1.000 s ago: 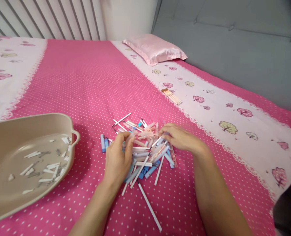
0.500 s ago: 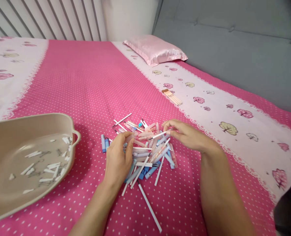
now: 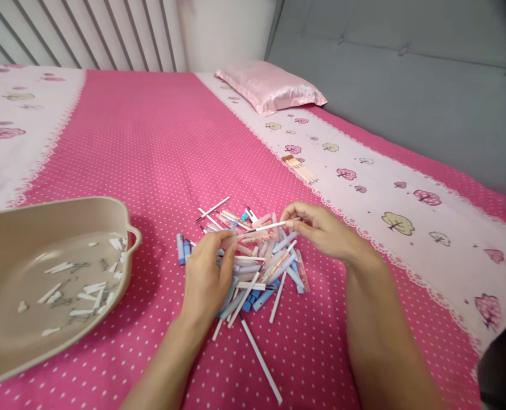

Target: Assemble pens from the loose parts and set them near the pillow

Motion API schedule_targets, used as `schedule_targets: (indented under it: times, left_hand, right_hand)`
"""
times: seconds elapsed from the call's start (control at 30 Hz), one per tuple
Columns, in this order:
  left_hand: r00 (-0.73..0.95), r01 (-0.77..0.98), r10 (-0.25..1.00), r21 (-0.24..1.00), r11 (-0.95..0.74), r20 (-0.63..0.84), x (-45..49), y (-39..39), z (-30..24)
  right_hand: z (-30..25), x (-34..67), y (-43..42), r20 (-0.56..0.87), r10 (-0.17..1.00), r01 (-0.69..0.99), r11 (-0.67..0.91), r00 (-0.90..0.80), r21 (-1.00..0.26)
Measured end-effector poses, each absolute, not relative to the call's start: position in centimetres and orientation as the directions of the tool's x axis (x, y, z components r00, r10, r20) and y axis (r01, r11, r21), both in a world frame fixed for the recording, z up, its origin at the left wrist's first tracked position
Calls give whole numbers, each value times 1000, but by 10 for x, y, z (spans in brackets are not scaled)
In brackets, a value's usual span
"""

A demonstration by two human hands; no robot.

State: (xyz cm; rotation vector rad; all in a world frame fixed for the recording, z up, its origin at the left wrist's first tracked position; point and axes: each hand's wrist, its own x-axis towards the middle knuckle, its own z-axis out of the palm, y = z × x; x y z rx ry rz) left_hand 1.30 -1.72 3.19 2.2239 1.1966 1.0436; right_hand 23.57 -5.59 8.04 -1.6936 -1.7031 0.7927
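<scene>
Between the thumb and fingers of my right hand (image 3: 313,225) is a white pen refill (image 3: 270,226), its dark tip pointing left toward my other hand. My left hand (image 3: 208,265) is closed at the left side of the pile, pinching a pale pink pen barrel (image 3: 228,242) that the fingers partly cover. Below both hands lies a heap of pink, clear and blue pen barrels (image 3: 284,267), mixed with white refills (image 3: 248,296). One loose refill (image 3: 260,360) lies apart at the front. Blue pen pieces (image 3: 180,249) rest left of my left hand.
A beige basin (image 3: 125,225) at the left holds small white pieces and metal clips (image 3: 97,296). Farther back on the bedspread lie a row of brown-tipped sticks (image 3: 300,168) and a pink pillow (image 3: 270,85). A grey padded headboard (image 3: 398,97) stands along the right.
My right hand has risen slightly, and the refill in it has shifted left, its tip now near my left fingertips. The left hand has barely moved.
</scene>
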Motion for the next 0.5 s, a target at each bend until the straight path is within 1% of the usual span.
schedule_targets:
  times: [0.13, 0.3, 0.5]
  left_hand:
    - [347, 542, 835, 635, -550, 428, 13, -17, 32]
    - [357, 524, 798, 604, -601, 485, 13, -16, 28]
    - [389, 503, 769, 583, -638, 507, 14, -15, 27]
  right_hand:
    - [81, 235, -56, 1, 1000, 659, 0, 0, -752]
    - [81, 235, -56, 9, 1000, 664, -3, 15, -747]
    - [81, 231, -55, 45, 997, 666, -9, 63, -746]
